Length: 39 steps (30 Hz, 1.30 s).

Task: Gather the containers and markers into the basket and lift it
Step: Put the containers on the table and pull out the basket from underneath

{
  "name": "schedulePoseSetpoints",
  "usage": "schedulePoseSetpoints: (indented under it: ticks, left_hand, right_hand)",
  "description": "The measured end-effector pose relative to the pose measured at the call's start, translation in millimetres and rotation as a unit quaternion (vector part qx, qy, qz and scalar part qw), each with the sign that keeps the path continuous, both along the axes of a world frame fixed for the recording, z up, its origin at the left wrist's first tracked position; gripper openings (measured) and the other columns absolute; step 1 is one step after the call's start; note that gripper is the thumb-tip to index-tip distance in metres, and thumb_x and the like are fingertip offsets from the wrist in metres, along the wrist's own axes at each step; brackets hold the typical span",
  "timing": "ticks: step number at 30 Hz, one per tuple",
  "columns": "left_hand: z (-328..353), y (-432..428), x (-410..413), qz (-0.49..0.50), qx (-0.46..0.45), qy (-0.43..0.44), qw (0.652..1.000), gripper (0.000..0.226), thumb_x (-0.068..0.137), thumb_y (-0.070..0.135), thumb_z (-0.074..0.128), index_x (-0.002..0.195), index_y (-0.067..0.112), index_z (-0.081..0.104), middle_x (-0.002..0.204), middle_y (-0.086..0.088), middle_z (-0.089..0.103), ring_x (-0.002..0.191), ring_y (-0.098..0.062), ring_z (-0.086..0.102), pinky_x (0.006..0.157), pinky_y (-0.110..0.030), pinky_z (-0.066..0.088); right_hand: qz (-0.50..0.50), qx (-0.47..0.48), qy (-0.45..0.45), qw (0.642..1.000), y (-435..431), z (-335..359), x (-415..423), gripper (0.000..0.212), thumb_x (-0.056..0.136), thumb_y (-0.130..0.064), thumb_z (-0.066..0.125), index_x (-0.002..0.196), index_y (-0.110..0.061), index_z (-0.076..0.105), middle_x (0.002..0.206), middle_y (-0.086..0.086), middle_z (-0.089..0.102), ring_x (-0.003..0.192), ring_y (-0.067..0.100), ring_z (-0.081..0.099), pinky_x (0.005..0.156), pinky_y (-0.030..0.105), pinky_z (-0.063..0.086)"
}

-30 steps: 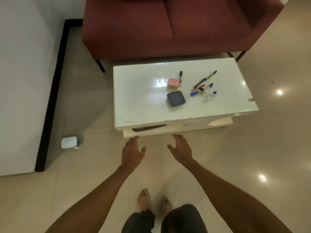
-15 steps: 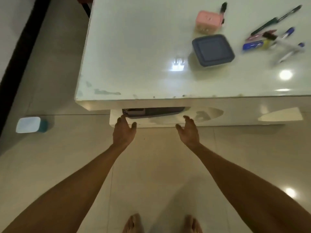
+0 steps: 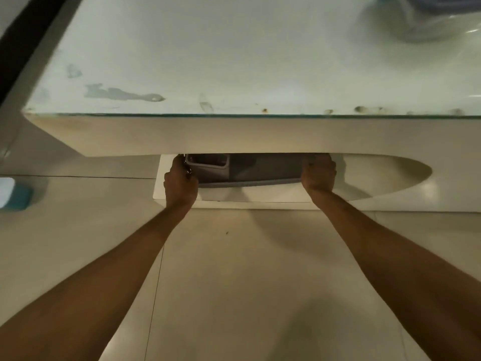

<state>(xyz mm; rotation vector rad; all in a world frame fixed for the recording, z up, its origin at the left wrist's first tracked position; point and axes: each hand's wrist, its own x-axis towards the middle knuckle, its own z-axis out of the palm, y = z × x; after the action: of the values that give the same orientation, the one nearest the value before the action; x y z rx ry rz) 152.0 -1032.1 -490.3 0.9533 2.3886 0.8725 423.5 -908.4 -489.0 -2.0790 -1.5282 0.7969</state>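
A dark grey basket (image 3: 250, 173) sits on the lower shelf under the white coffee table (image 3: 182, 134), mostly hidden by the tabletop's front edge. My left hand (image 3: 180, 182) grips the basket's left end, fingers curled round its rim. At the right end, my right hand (image 3: 318, 174) grips the rim too. A pale inner compartment shows at the basket's left. Part of a blurred, blue-grey container (image 3: 426, 19) shows at the top right on the tabletop. The markers are out of view.
A small white-and-teal box (image 3: 13, 194) lies on the tiled floor at the far left. The lower shelf (image 3: 260, 198) juts out under the basket. A dark skirting strip (image 3: 23, 40) runs along the wall at upper left.
The view has dropped and closed in on the table's front edge. Both hands went from open in front of the shelf to gripping the basket's two ends.
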Motion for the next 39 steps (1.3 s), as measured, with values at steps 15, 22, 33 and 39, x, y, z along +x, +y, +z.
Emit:
schedulePoseSetpoints:
  ticks: [15,22,33,39]
  left_hand:
    - [220,-231,49,-0.001,-0.076,-0.091,0.993,0.038,0.093,-0.005,0.051,0.127,0.011,0.058,0.106,-0.012,0.073,0.091,-0.026,0.069,0.079,-0.031,0.054]
    - [380,-283,42,-0.014,-0.093,-0.131,0.987,0.047,0.092,-0.01,0.05,0.134,0.012,0.053,0.109,-0.003,0.07,0.1,-0.022,0.068,0.083,-0.026,0.054]
    - [487,-144,0,-0.024,0.02,-0.095,0.995,0.045,0.093,-0.009,0.05,0.132,0.013,0.054,0.106,0.005,0.065,0.097,-0.011,0.061,0.085,-0.025,0.052]
    - [446,-22,-30,-0.007,0.03,-0.067,0.997,0.043,0.093,-0.007,0.055,0.132,0.01,0.055,0.11,-0.002,0.067,0.098,-0.013,0.06,0.088,-0.029,0.052]
  right_hand:
    - [-0.002,-0.107,0.058,0.993,-262,214,41,0.018,0.095,-0.004,0.047,0.109,-0.01,0.056,0.086,0.007,0.062,0.075,0.028,0.059,0.054,0.023,0.037]
    - [-0.006,-0.136,0.067,0.988,-316,380,35,0.014,0.094,-0.002,0.05,0.103,-0.014,0.052,0.075,-0.006,0.057,0.067,0.02,0.057,0.05,0.023,0.037]
    - [-0.002,-0.022,0.04,0.999,-175,487,-2,0.029,0.09,0.008,0.048,0.113,-0.008,0.057,0.077,0.004,0.061,0.062,0.018,0.056,0.05,0.024,0.034]
    - [0.011,-0.011,0.029,0.999,-47,435,-27,0.027,0.093,-0.004,0.055,0.117,-0.014,0.055,0.094,0.011,0.07,0.084,0.034,0.065,0.066,0.034,0.045]
